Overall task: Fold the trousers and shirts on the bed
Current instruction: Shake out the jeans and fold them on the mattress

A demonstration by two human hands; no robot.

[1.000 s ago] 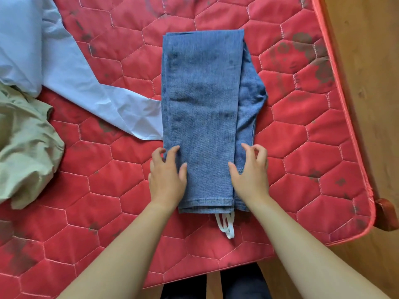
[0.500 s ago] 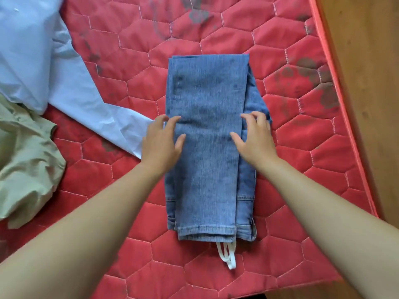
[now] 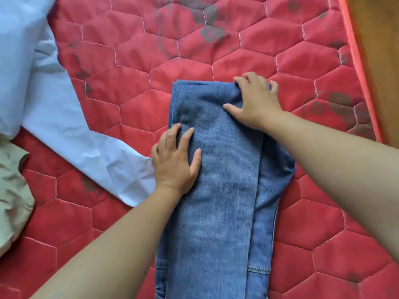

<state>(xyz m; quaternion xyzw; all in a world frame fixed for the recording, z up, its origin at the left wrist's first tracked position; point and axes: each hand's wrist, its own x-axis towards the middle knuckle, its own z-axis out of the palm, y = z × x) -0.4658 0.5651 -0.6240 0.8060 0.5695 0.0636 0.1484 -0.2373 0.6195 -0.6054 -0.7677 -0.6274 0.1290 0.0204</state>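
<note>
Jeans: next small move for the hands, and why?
Probably slide the left hand up to the far left corner of the jeans. The right hand curls over the far right corner, while the left lies flat midway along the left edge; both far corners likely need a grip to fold that end back evenly.

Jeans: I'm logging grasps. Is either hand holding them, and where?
The right hand grips the jeans at their far right corner; the left hand only rests flat on their left side.
</note>
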